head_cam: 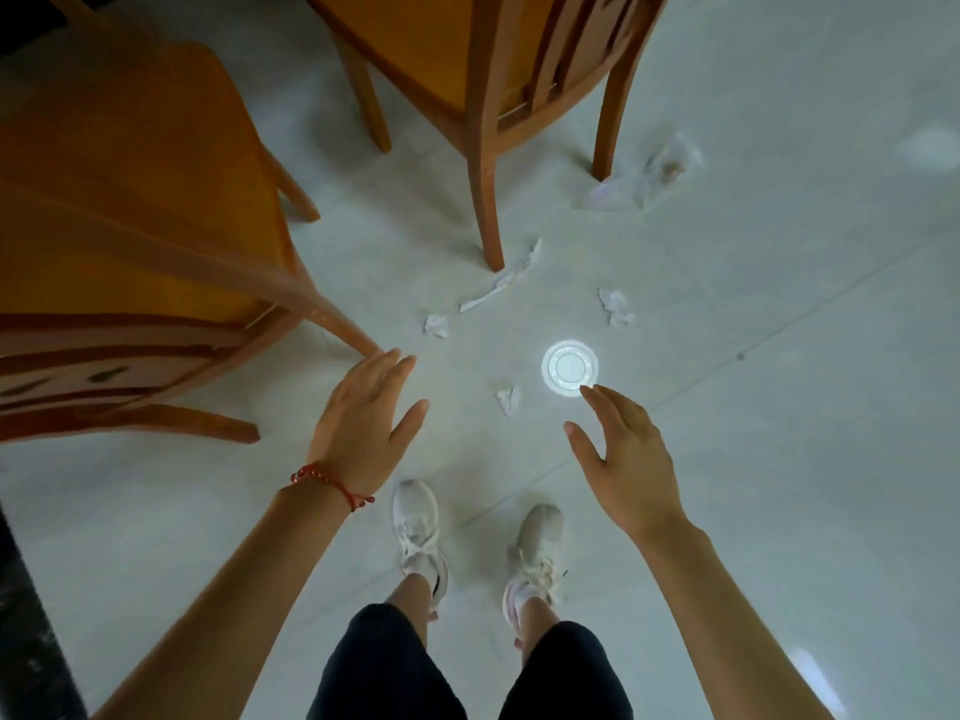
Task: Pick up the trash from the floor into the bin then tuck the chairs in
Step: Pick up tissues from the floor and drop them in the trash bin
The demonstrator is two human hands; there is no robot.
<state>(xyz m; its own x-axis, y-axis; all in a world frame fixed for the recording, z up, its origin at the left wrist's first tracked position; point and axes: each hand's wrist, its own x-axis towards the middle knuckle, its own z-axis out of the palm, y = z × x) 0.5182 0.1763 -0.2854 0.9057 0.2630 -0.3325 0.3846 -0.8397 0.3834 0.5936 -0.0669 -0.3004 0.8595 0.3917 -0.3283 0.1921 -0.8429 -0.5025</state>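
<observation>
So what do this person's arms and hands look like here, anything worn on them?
Both forearms are bare, no sleeves or gloves in view. The left hand has a thin red cord bracelet with small red beads at the wrist. The right hand and its wrist carry nothing.

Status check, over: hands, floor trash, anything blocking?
Left hand and right hand open, empty. Round white plastic lid by right fingertips; crumpled white paper scraps on floor. Orange wooden chair legs stand beside scraps.

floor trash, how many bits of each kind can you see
crumpled tissue: 3
torn paper strip: 1
round plastic lid: 1
clear plastic wrapper: 1
total: 6
</observation>
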